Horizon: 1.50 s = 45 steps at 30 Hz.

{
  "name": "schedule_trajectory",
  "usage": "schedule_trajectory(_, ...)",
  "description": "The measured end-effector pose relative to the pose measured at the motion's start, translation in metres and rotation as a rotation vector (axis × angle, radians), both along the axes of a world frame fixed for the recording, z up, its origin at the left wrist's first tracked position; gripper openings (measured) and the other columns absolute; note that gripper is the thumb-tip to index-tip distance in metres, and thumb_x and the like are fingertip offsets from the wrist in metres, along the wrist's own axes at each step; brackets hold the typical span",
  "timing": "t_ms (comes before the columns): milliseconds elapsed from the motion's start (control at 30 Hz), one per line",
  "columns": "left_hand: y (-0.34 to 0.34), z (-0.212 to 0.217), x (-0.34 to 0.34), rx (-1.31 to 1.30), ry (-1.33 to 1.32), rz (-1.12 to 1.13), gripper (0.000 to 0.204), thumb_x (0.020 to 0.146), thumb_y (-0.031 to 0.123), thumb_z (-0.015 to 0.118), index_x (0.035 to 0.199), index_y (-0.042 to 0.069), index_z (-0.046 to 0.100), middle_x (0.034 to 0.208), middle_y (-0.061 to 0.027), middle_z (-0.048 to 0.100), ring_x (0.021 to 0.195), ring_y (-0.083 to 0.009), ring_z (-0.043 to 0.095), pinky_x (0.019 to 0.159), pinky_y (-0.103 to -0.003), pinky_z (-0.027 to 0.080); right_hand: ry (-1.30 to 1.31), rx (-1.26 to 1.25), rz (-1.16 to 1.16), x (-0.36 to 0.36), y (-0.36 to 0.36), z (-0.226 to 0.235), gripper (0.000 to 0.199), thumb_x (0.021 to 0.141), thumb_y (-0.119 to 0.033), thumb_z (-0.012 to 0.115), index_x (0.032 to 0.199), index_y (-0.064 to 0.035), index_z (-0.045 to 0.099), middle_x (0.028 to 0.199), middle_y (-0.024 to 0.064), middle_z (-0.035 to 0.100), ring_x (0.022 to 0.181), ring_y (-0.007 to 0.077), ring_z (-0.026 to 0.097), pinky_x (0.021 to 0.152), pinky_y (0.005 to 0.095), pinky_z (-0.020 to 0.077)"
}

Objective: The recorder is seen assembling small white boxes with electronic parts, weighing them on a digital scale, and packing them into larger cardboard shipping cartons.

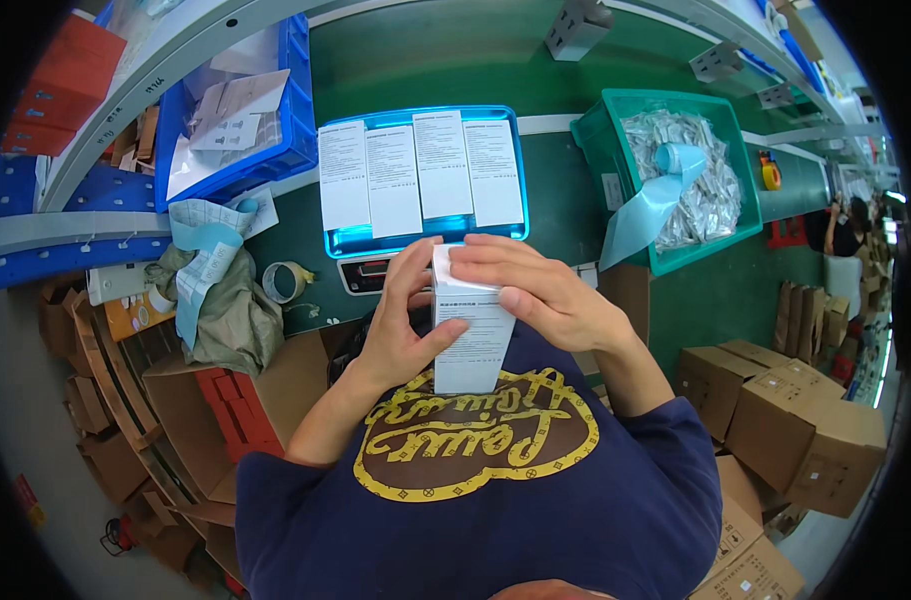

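Held firmly between left hand and right hand, the box is before the shirt, this side of the tray; green bench separates the tray's right edge from the bin.

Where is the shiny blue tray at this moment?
In the head view, the blue tray lies above centre, beyond the left hand and right hand, between the blue bin on its left and the green bin on its right.
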<state>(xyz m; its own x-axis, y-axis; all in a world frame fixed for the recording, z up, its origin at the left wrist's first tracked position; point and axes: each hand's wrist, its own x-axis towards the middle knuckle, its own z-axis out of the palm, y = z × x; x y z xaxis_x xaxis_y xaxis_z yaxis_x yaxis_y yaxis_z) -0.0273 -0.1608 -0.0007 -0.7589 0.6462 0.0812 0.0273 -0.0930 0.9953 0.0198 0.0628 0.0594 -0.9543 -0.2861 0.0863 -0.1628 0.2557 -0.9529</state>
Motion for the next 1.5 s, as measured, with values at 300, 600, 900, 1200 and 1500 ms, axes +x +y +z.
schedule_trajectory(300, 0.009, 0.001, -0.016, -0.236, 0.354, 0.085, 0.049, 0.092, 0.022, 0.064, 0.136, 0.011, 0.046, 0.136, -0.0205, 0.048, 0.122, -0.0333, 0.053, 0.097, -0.037, 0.046, 0.167, -0.395, -0.707, 0.010, -0.065, -0.060, 0.024, 0.102, -0.014, 0.046, 0.117, -0.0005, 0.060, 0.123, 0.0118, 0.060, 0.125, 0.0244, 0.051, 0.106, 0.0378, 0.0381)
schedule_trajectory(600, 0.053, -0.061, -0.221, -0.750, 0.714, 0.277, 0.043, 0.101, 0.029, 0.049, 0.136, 0.005, 0.047, 0.129, -0.0202, 0.054, 0.124, -0.0364, 0.048, 0.106, -0.041, 0.035, 0.127, -0.221, -0.996, -0.195, -0.025, -0.141, 0.027, 0.098, -0.021, 0.055, 0.117, -0.0006, 0.057, 0.111, 0.0151, 0.064, 0.102, 0.0252, 0.063, 0.088, 0.0323, 0.0489)
schedule_trajectory(900, 0.190, 0.010, -0.225, -0.723, 0.550, -0.001, 0.069, 0.089, 0.036, 0.069, 0.142, 0.001, 0.042, 0.142, -0.0200, 0.048, 0.133, -0.0309, 0.045, 0.110, -0.041, 0.034, -0.236, 1.178, -0.852, -0.046, 0.327, -0.179, 0.015, 0.079, -0.010, 0.059, 0.089, -0.0062, 0.069, 0.087, 0.0170, 0.070, 0.083, 0.0327, 0.069, 0.070, 0.0465, 0.0550)
schedule_trajectory(1200, 0.416, -0.191, -0.366, -0.394, 0.373, 0.259, 0.110, 0.066, 0.030, 0.090, 0.149, 0.001, 0.024, 0.142, -0.0226, 0.044, 0.133, -0.0294, 0.043, 0.108, -0.037, 0.038, -0.272, 1.194, -0.734, -0.057, 0.328, -0.175, 0.026, 0.079, 0.001, 0.059, 0.103, -0.0062, 0.067, 0.099, 0.0162, 0.068, 0.087, 0.0292, 0.069, 0.066, 0.0428, 0.0545)
schedule_trajectory(1500, 0.422, -0.081, -0.277, -0.386, 0.567, 0.051, 0.084, 0.060, 0.016, 0.090, 0.127, 0.004, 0.042, 0.120, -0.0120, 0.052, 0.116, -0.0252, 0.053, 0.104, -0.036, 0.041, 0.249, 0.477, -1.177, 0.006, 0.316, -0.069, 0.029, 0.090, -0.001, 0.061, 0.117, -0.0036, 0.053, 0.100, 0.0122, 0.065, 0.091, 0.0238, 0.066, 0.072, 0.0336, 0.0535)
